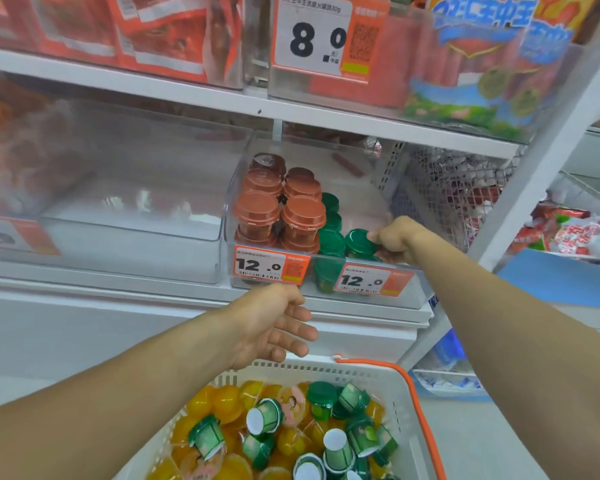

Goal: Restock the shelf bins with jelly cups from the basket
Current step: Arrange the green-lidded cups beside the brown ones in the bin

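Note:
My right hand reaches into the clear shelf bin and grips a green-lidded jelly cup at the bin's front right. Beside it stand more green cups and stacked brown-lidded cups. My left hand hovers with relaxed fingers, holding nothing, between the bin's front and the white basket. The basket sits below, filled with green cups and yellow jelly cups.
A clear bin sits to the left of the jelly bin. Orange price tags hang on the bin front. A wire mesh basket stands to the right, and a white shelf post slants past it. Red snack packs fill the shelf above.

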A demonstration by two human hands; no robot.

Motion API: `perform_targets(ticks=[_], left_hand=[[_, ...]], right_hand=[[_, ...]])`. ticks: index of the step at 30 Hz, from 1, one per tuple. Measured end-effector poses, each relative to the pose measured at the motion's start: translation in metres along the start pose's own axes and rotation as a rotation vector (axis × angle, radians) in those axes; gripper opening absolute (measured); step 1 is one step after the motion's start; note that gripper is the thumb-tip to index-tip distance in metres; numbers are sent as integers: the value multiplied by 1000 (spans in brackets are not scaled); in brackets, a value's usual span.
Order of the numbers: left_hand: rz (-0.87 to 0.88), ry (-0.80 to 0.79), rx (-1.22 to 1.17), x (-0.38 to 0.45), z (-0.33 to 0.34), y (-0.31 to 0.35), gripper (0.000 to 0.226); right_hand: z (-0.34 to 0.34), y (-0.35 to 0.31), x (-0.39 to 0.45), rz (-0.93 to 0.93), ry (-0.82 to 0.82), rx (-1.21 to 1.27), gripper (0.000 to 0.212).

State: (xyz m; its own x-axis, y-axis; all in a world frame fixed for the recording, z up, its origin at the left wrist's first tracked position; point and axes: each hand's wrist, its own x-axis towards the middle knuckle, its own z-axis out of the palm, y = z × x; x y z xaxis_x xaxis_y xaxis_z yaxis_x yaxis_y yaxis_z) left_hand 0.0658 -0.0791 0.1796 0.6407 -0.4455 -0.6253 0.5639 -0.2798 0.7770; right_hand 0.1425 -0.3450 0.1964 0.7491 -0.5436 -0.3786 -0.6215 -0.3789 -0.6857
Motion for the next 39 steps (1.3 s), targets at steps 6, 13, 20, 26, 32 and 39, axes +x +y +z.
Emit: perform_targets(ticks=[6, 13, 20, 26, 32, 39], left_hand=[[-2, -11, 23, 2, 1, -3, 26], [-8, 15, 50, 4, 2, -7, 26], [-5, 92, 145, 21, 2, -25, 25], [-27, 280, 701, 79, -11, -106, 23], [34, 229, 1092, 112, -16, -202, 70], [128, 359, 1000, 122, 1, -217, 47]], right_hand=[[-4, 2, -3, -38, -29, -43, 26], [-11, 2, -14, -164, -7, -262, 22], [-13, 11, -49, -584, 511, -92, 20], [42, 45, -135, -1171, 650, 166, 13], [103, 159, -142, -1071, 241, -83, 18], [143, 258, -114, -685, -199, -752, 41]])
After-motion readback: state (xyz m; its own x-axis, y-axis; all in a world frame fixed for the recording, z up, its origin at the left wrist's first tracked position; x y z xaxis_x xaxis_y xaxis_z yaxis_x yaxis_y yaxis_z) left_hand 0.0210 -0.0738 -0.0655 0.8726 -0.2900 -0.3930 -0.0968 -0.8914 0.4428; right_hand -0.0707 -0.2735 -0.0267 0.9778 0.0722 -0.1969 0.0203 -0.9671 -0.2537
